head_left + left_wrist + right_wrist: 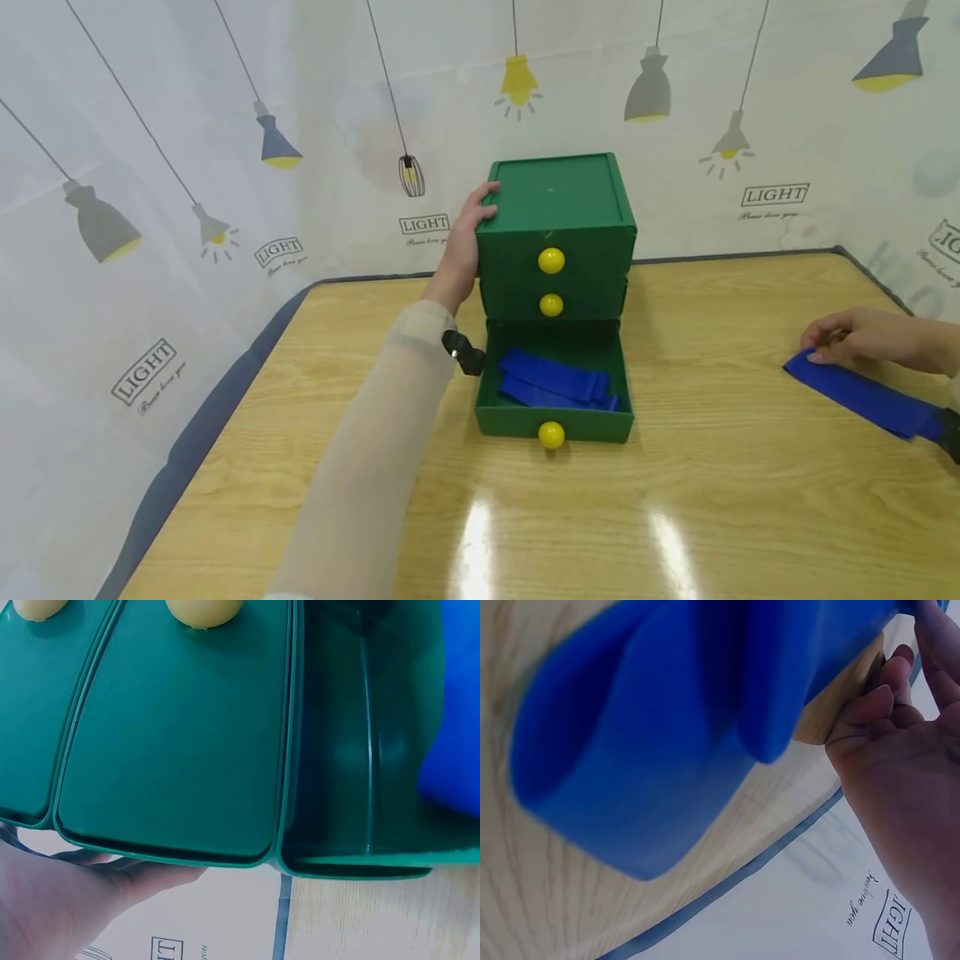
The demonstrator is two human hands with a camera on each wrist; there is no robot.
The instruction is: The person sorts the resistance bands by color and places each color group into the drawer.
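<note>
A green drawer cabinet with round yellow knobs stands on the table, its bottom drawer pulled out. Two folded flat blue bands lie in that drawer. Against the cabinet's left side rests my left hand, fingertips at the top edge; the left wrist view shows this hand beside the closed drawer fronts. Off to the right, my right hand pinches one end of another folded blue band between thumb and fingers. Its looped folds hang close over the table in the right wrist view.
The wooden table runs back to a wall covering printed with lamps, which meets its back and left edges. Both upper drawers, with knobs, are closed. A black strap device sits on the left wrist.
</note>
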